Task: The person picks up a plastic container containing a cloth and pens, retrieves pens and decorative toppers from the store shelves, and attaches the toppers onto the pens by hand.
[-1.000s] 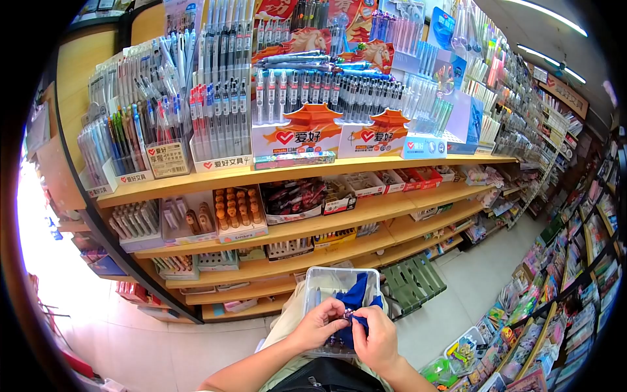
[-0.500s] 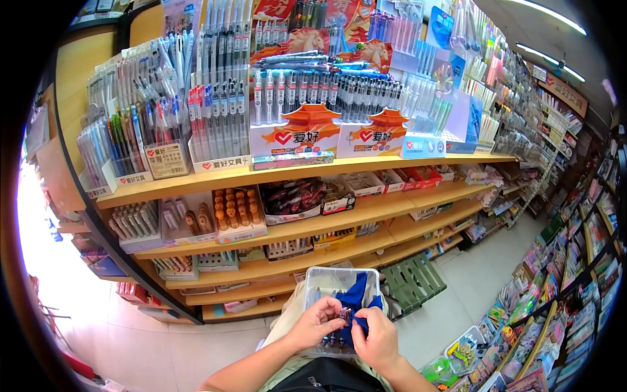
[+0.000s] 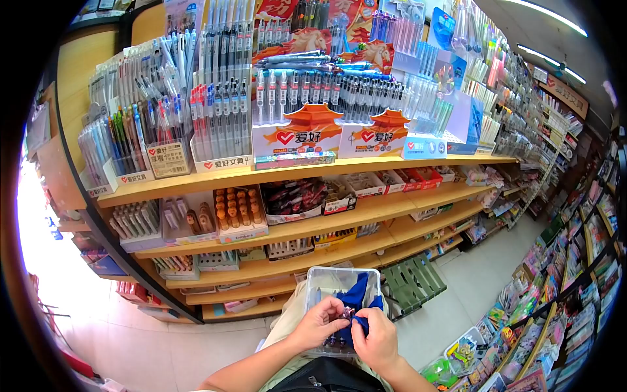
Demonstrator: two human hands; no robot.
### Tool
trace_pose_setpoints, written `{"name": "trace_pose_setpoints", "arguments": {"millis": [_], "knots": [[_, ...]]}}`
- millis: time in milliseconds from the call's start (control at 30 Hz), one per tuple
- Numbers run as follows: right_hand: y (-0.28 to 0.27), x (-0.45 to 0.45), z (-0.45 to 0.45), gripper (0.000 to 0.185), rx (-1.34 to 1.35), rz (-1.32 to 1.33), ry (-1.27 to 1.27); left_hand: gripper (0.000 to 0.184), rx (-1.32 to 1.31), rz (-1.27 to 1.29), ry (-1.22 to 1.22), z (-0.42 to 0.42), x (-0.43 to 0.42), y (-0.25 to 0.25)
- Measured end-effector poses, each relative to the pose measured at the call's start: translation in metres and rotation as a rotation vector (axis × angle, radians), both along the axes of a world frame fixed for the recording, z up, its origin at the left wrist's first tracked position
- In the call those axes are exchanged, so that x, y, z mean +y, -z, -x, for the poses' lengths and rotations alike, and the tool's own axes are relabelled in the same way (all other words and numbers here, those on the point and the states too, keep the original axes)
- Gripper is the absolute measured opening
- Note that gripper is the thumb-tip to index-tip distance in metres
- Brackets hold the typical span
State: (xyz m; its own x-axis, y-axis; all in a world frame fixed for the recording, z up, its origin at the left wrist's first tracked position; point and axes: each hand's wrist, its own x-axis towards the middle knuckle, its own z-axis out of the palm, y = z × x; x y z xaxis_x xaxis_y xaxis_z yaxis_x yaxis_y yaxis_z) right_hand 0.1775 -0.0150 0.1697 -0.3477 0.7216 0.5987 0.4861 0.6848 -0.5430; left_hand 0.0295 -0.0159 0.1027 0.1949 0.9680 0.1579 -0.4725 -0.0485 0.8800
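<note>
A clear plastic box (image 3: pixel 375 279) rests on my lap, with a blue cloth (image 3: pixel 354 294) and several small dark items inside it. Over the box, the fingers of my left hand (image 3: pixel 319 325) pinch a small shiny dark object (image 3: pixel 347 313), too small to identify. My right hand (image 3: pixel 377 338) is closed on part of the blue cloth, its thumb and forefinger close against that object. Both hands nearly meet, and the fingers partly hide what lies between them.
Wooden shelves (image 3: pixel 392 168) stand in front, holding pen displays (image 3: pixel 297 140) and boxes of stationery. A green slatted crate or stool (image 3: pixel 413 287) sits right of the box. Racks of packaged goods (image 3: pixel 516 313) line the right side. A black bag (image 3: pixel 330 375) is at my waist.
My fingers shift very slightly around the small object and the cloth. The box and both arms stay nearly in place.
</note>
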Motion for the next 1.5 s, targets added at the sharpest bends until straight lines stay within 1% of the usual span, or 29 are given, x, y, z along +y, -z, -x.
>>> {"name": "trace_pose_setpoints", "arguments": {"millis": [467, 767, 967, 1167, 1367, 1500], "knots": [[-0.003, 0.003, -0.005, 0.02, -0.114, -0.05, 0.02, 0.021, 0.072, -0.027, -0.059, -0.003, 0.0, 0.0], [-0.004, 0.003, -0.004, 0.019, -0.104, -0.014, -0.037, 0.021, 0.075, -0.016, -0.056, -0.003, 0.0, -0.001], [-0.002, 0.004, -0.007, 0.017, -0.112, -0.025, -0.017, 0.022, 0.082, -0.003, -0.057, -0.002, 0.001, 0.001], [0.004, 0.006, -0.007, 0.017, -0.113, -0.074, 0.027, 0.022, 0.074, -0.002, -0.059, -0.002, 0.0, 0.001], [0.004, 0.005, -0.004, 0.018, -0.165, -0.107, 0.022, 0.021, 0.072, -0.005, -0.062, -0.003, -0.001, -0.001], [0.004, 0.005, -0.004, 0.019, -0.144, -0.124, 0.0, 0.02, 0.108, -0.005, -0.077, -0.002, -0.001, 0.0]]}}
